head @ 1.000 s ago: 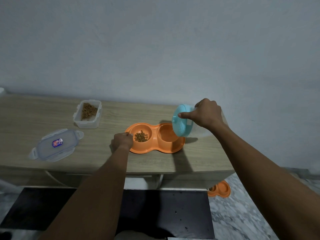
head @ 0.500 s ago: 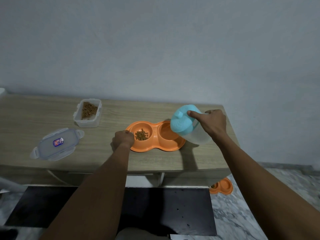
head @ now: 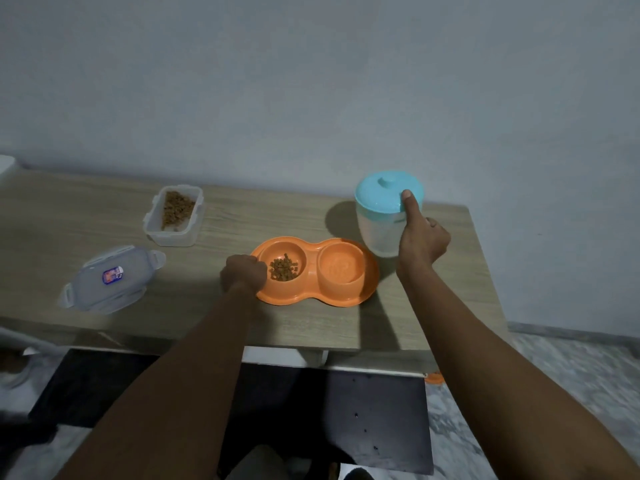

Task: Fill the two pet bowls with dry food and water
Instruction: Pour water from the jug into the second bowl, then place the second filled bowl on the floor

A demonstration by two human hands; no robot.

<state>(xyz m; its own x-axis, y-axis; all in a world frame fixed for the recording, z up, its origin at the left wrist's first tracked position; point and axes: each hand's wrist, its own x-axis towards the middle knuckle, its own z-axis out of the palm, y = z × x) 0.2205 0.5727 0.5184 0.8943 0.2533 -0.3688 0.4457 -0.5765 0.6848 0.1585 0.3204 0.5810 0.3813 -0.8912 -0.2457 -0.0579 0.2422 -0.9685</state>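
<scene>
An orange double pet bowl (head: pixel 369 273) sits on the wooden table (head: pixel 450 306). Its left cup holds dry kibble (head: pixel 283 269); its right cup (head: pixel 341 266) holds water. My left hand (head: pixel 243 274) grips the bowl's left rim. My right hand (head: pixel 420 237) holds a clear jug with a light blue lid (head: pixel 381 220), upright on the table just behind and right of the bowl, thumb pressed on the lid.
A clear food container (head: pixel 173 216) with kibble stands at the back left, its lid (head: pixel 110 277) lying nearer the front edge. A dark mat (head: pixel 381 427) covers the floor below. The table's right edge is close to the jug.
The jug went from tilted over the right cup to upright, and now stands on the table behind the bowl. My left hand stayed on the bowl's rim.
</scene>
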